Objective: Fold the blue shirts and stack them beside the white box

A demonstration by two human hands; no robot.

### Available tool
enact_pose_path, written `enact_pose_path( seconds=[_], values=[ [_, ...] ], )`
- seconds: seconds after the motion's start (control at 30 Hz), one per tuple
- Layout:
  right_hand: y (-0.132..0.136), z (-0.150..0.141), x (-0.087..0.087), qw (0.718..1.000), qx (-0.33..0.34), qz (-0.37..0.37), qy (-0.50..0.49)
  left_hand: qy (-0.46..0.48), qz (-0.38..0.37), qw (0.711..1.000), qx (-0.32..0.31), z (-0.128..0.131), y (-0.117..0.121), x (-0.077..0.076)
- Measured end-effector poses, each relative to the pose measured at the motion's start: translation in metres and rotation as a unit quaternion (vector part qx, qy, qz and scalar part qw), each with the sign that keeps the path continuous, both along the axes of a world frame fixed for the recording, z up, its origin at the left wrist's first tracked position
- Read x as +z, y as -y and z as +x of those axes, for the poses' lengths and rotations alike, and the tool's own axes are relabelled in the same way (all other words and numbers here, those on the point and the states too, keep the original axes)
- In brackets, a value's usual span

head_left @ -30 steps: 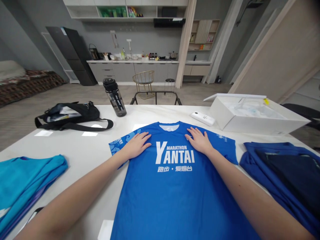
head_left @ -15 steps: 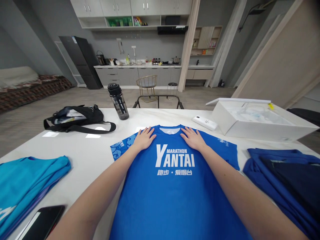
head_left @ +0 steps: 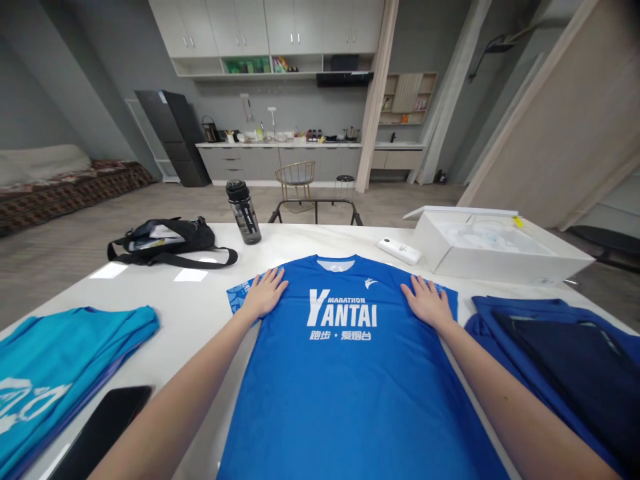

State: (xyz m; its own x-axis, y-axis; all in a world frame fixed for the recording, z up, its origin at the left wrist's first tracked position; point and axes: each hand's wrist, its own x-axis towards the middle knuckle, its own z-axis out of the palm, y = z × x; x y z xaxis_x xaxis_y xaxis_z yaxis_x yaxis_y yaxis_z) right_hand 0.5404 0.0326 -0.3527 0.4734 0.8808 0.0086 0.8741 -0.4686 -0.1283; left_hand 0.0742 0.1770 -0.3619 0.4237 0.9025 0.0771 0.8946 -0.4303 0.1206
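A blue T-shirt [head_left: 345, 387] with white "MARATHON YANTAI" lettering lies flat, front up, on the white table [head_left: 200, 307]. My left hand [head_left: 265, 295] rests flat on its left shoulder by the sleeve, fingers spread. On the shirt's right shoulder my right hand [head_left: 427, 301] lies flat in the same way. Neither hand grips the cloth.
A turquoise pile of clothes [head_left: 60, 373] and a black phone [head_left: 100, 430] lie at the left. Dark blue garments [head_left: 555, 353] are at the right. Behind are a black bag [head_left: 167, 237], a dark bottle [head_left: 243, 213], a white remote [head_left: 399, 251] and an open white box [head_left: 495, 247].
Both hands slid outward from beside the collar to the shirt's shoulders. The camera view tilted a little, bringing the phone into view.
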Motion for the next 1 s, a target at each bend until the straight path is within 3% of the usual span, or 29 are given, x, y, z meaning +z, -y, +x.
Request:
enact_pose_path(
  seconds=[0.17, 0.47, 0.63, 0.87, 1.0],
  values=[
    [0.002, 0.022, 0.006, 0.999, 0.045, -0.030, 0.000, -0.023, -0.003, 1.000, 0.005, -0.031, -0.005, 0.002],
    [-0.010, 0.042, 0.008, 0.995, 0.075, -0.047, -0.050, -0.035, 0.001, 0.999, -0.004, -0.037, -0.024, -0.007],
    [-0.014, 0.044, 0.006, 0.995, 0.083, -0.048, -0.007, -0.039, 0.016, 0.999, -0.018, -0.039, -0.030, -0.011],
    [-0.008, 0.034, 0.000, 0.995, 0.085, -0.003, 0.050, -0.008, 0.056, 0.998, -0.016, -0.036, -0.016, -0.001],
    [0.001, 0.017, 0.013, 0.979, 0.123, 0.099, 0.132, 0.039, 0.148, 0.987, -0.055, -0.023, 0.005, 0.011]
  ],
)
